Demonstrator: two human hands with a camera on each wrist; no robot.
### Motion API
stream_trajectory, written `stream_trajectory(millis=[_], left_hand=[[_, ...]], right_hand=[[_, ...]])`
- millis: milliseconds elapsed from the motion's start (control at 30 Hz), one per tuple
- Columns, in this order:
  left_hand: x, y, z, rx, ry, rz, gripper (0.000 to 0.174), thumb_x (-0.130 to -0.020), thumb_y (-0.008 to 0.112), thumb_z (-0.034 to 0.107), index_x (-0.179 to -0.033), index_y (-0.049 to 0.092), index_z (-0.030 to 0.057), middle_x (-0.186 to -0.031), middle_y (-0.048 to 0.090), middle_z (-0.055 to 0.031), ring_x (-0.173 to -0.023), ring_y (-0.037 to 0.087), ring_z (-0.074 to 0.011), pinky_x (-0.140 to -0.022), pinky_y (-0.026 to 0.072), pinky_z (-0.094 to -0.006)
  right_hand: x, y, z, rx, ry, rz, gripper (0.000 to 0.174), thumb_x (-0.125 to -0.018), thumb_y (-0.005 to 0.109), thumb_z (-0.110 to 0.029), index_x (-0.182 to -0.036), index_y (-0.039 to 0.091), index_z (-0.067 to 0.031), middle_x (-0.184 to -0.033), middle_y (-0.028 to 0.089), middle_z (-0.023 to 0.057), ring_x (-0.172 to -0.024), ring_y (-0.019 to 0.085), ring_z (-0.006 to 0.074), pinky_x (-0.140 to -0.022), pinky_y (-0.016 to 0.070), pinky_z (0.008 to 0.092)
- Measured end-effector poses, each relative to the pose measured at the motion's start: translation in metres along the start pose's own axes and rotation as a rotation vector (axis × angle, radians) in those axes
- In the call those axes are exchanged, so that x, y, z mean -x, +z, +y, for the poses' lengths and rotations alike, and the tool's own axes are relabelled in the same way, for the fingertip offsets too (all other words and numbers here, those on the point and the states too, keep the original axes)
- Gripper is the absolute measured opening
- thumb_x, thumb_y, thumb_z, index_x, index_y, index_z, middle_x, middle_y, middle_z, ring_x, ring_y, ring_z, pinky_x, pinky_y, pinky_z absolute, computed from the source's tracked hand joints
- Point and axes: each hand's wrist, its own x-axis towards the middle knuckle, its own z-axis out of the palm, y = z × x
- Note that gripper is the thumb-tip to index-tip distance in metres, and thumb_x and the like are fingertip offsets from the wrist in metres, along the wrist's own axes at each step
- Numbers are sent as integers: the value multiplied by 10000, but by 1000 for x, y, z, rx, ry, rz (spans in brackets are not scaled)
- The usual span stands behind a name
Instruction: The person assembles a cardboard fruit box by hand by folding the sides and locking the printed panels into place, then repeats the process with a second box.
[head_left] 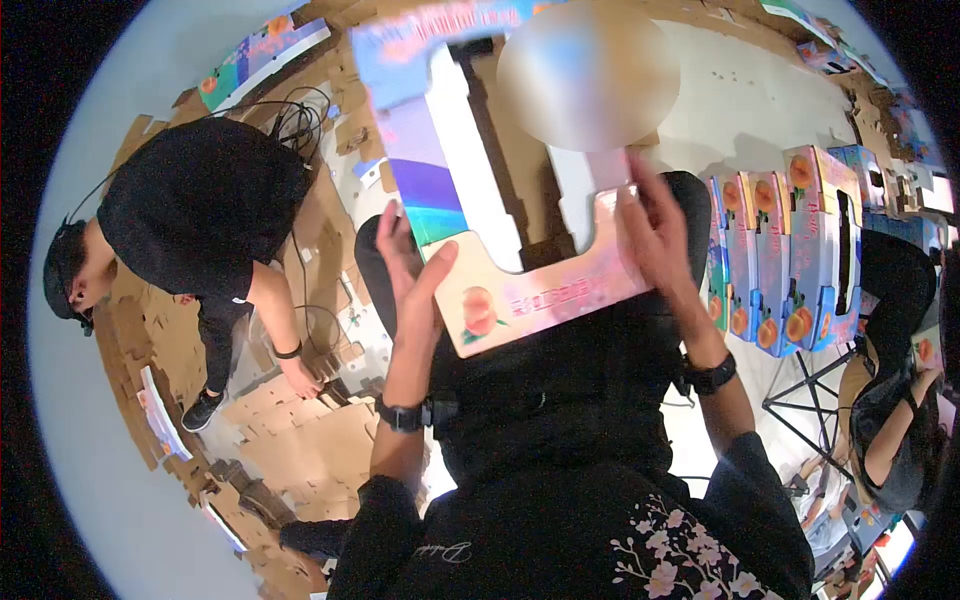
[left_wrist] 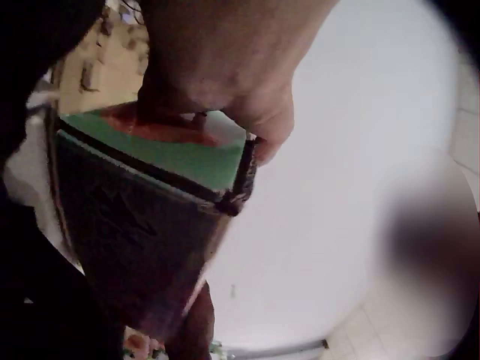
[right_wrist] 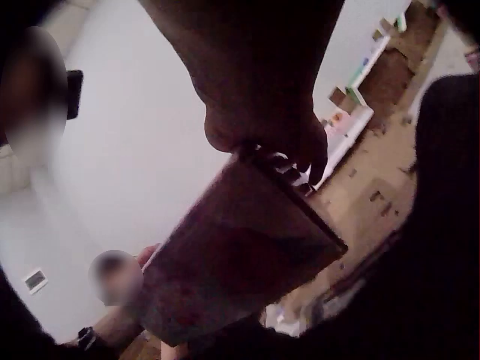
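Observation:
A printed cardboard box (head_left: 545, 295) with peach pictures and a large cut-out in its face is held tilted over the person's lap. At its left edge the left hand (head_left: 415, 280) grips it, thumb on the front panel. The right hand (head_left: 655, 235) holds the opposite side, thumb near the cut-out's corner. In the left wrist view the left hand (left_wrist: 225, 97) lies over the green end of the box (left_wrist: 142, 225). The right wrist view is dark; there the right hand (right_wrist: 266, 135) is at the top edge of the box (right_wrist: 232, 247), its fingertips partly hidden.
Several similar boxes (head_left: 770, 250) stand in a row at the right, above a black metal stand (head_left: 810, 400). A person in black (head_left: 205, 205) bends over flattened cardboard (head_left: 310, 440) at the left. Another person (head_left: 890, 440) sits at the far right.

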Motion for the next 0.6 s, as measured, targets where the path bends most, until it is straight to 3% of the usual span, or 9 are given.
stream_trajectory(millis=[67, 200, 267, 333, 433, 467, 533, 567, 600], left_hand=[[7, 21, 17, -106, 226, 42, 984, -819, 763, 164, -1531, 96, 32, -1505, 273, -212, -1369, 359, -331, -1123, 348, -465], [16, 56, 19, -261, 527, 110, 1137, -726, 835, 236, -1511, 42, 14, -1475, 215, -226, -1387, 280, -343, -1146, 262, -490], [27, 90, 11, -202, 525, 150, 1136, -735, 831, 249, -1489, 9, 33, -1430, 233, -208, -1358, 295, -324, -1146, 245, -466], [40, 109, -6, 32, 474, 17, 1060, -781, 798, 203, -1486, 17, 69, -1440, 229, -187, -1367, 295, -325, -1138, 268, -474], [46, 103, -21, 127, 300, -289, 931, -854, 725, 109, -1483, 39, 103, -1468, 198, -160, -1381, 310, -329, -1116, 320, -481], [47, 100, -12, 72, 249, -330, 690, -901, 661, 31, -1458, 256, 61, -1419, 380, -148, -1294, 477, -284, -1054, 418, -430], [33, 68, -11, -243, 87, -580, 385, -912, 651, 7, -1279, 536, 8, -1219, 599, -131, -1112, 628, -219, -955, 496, -356], [32, 61, -8, -295, 60, -503, 197, -915, 659, 24, -1109, 651, -11, -1047, 685, -105, -982, 680, -190, -896, 521, -318], [28, 40, -15, -421, 82, -512, 188, -930, 651, 46, -1112, 655, 4, -1088, 679, -110, -995, 671, -191, -895, 519, -317]], right_hand=[[-10, -6, -63, 422, -244, 207, 537, -968, 636, -153, -1430, 441, 40, -1383, 543, 193, -1235, 558, 273, -1031, 451, 361], [7, 5, -131, 323, -468, 207, 522, -926, 612, -113, -1380, 428, 66, -1370, 516, 235, -1228, 554, 320, -1031, 453, 418], [19, 20, -159, 373, -418, 2, 546, -909, 641, -163, -1368, 446, 58, -1290, 539, 240, -1139, 578, 337, -974, 462, 440], [19, 29, -157, 770, -458, 31, 529, -903, 655, -203, -1334, 479, 49, -1173, 560, 235, -1012, 582, 355, -890, 456, 425], [13, 4, -146, 439, -153, 200, 373, -923, 687, -208, -1203, 586, 16, -1028, 633, 146, -936, 611, 246, -830, 490, 350], [13, -10, -145, 339, -34, 252, 360, -932, 695, -211, -1187, 596, 22, -1024, 657, 127, -942, 625, 204, -829, 509, 333], [14, -61, -134, 416, 42, 254, 336, -1008, 619, -185, -1272, 595, 21, -1101, 669, 71, -984, 602, 112, -879, 464, 230], [13, -97, -129, 423, 93, 323, 346, -1009, 616, -186, -1279, 603, 30, -1107, 674, 72, -1005, 602, 115, -901, 460, 234], [13, -133, -123, 426, 145, 384, 357, -1011, 613, -187, -1287, 610, 39, -1113, 679, 73, -1026, 602, 118, -923, 457, 238]])
